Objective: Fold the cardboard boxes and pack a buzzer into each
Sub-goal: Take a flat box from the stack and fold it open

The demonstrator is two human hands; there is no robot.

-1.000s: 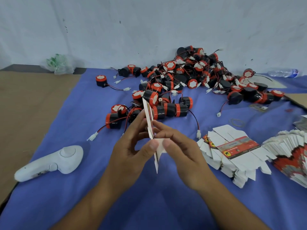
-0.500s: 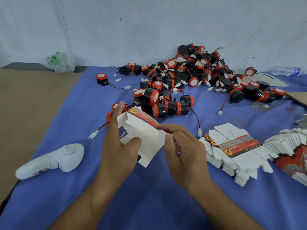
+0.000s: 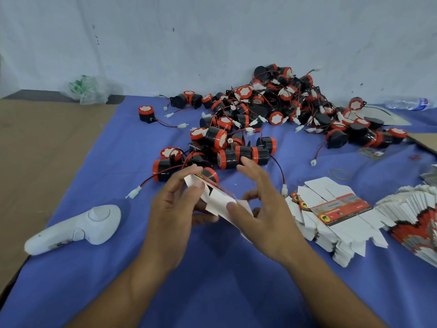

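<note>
One cardboard box (image 3: 220, 200), partly opened, is held above the blue cloth (image 3: 212, 280) between both hands. Its long axis runs from upper left to lower right. The left hand (image 3: 175, 216) grips the upper-left end with curled fingers. The right hand (image 3: 267, 216) pinches the lower-right end, thumb on top, with two fingers raised and spread.

The nearest buzzer (image 3: 210, 174) lies just beyond the box's upper end, closer to the left hand's fingertips. The buzzer heap (image 3: 272, 110) holds too many to count, by estimate several dozen. Two stacks of flat boxes (image 3: 331, 209) lie to the right.
</note>
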